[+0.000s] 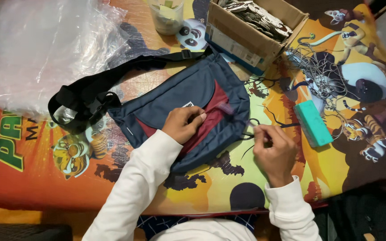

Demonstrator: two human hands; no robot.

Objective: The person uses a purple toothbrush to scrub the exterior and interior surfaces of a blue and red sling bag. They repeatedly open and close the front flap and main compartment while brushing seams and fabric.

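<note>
A navy and red sling bag [188,96] is pressed flat by the curled, empty left hand [183,124], while something small, too blurred to identify, is pinched in the right hand [275,151] just right of it.

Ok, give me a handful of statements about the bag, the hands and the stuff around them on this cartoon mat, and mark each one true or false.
1. The left hand rests on the dark blue bag with the red panel. True.
2. The right hand lies flat on the teal block. False: it is pinched on something small at the bag's right edge, apart from the block.
3. The cardboard box is empty. False: it is full of small flat pieces.
4. The bag's black strap runs off to the left. True.
5. Crumpled clear plastic lies at the far left of the mat. True.
6. The clear cup stands right of the box. False: it stands left of it.
</note>
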